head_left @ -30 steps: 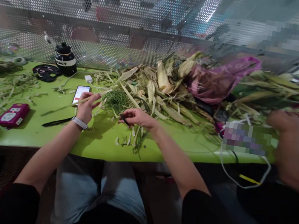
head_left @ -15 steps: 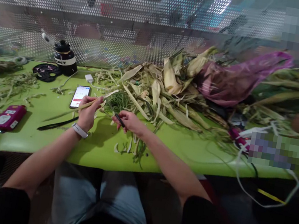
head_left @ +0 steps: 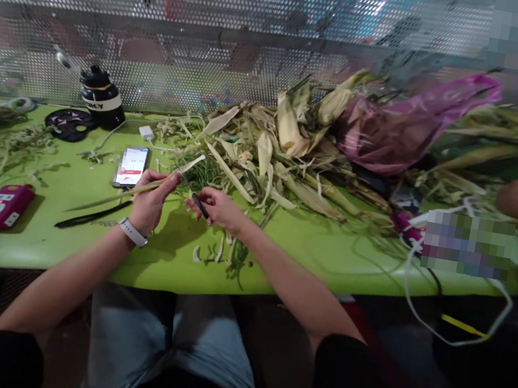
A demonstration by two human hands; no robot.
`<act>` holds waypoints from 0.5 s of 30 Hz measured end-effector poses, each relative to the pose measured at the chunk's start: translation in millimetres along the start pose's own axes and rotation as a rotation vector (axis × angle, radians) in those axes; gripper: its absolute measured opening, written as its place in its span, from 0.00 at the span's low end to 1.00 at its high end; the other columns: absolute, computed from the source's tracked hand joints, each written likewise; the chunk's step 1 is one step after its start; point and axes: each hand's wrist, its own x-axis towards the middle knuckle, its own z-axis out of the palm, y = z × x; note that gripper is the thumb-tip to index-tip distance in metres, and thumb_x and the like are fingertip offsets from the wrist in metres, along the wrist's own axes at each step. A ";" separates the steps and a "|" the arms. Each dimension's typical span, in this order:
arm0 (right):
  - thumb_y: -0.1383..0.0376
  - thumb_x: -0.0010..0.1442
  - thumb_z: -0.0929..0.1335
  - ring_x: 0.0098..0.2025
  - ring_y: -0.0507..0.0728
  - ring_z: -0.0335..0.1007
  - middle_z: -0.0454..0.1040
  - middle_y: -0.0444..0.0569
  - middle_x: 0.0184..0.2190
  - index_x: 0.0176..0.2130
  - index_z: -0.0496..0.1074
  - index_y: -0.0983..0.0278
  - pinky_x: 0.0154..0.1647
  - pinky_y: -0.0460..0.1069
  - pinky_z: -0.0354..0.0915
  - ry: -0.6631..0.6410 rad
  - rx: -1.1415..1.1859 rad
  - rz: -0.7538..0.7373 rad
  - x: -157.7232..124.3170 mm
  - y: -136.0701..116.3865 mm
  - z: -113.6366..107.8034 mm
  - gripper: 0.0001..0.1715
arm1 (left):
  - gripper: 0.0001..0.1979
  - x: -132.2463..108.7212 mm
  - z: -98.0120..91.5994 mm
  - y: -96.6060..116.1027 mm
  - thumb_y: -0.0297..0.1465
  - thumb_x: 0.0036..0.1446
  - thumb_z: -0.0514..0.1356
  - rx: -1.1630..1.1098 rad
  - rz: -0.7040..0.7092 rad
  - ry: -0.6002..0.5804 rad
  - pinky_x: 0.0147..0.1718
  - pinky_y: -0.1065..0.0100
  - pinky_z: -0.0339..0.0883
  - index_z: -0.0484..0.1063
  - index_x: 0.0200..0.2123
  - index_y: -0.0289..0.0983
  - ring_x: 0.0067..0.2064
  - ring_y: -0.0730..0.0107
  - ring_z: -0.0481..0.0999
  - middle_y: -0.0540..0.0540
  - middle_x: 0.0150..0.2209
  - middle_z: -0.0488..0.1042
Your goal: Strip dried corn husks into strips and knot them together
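Fingers of both hands closed: left hand pinches a pale leaf strip, right hand grips a small dark tool.
I see green table under the fingers, husk pile just beyond them, phone left of the left fingers, cut scraps just nearside of the right ones. Strip slants up-right out of the left fingers, tip above the tool.

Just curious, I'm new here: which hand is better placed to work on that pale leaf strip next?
Probably the right hand: it grips a dark tool beside the leaf strip, which the left hand holds.
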 end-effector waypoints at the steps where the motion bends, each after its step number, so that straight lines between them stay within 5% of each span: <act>1: 0.46 0.43 0.77 0.19 0.46 0.60 0.70 0.39 0.20 0.30 0.64 0.62 0.16 0.43 0.56 0.002 -0.001 -0.002 -0.1 0.3 0.5 0.29 | 0.19 0.0 0.0 0.0 0.34 0.44 0.73 -0.002 0.003 -0.001 0.35 0.71 0.70 0.64 0.30 0.38 0.36 0.72 0.80 0.49 0.32 0.79; 15: 0.44 0.40 0.77 0.21 0.48 0.60 0.64 0.36 0.18 0.26 0.61 0.62 0.22 0.45 0.56 0.102 0.026 -0.120 2.4 8.2 6.3 0.32 | 0.20 0.4 0.0 7.3 0.33 0.43 0.74 -0.017 -0.043 0.009 0.35 0.71 0.72 0.64 0.29 0.38 0.37 0.71 0.81 0.50 0.32 0.79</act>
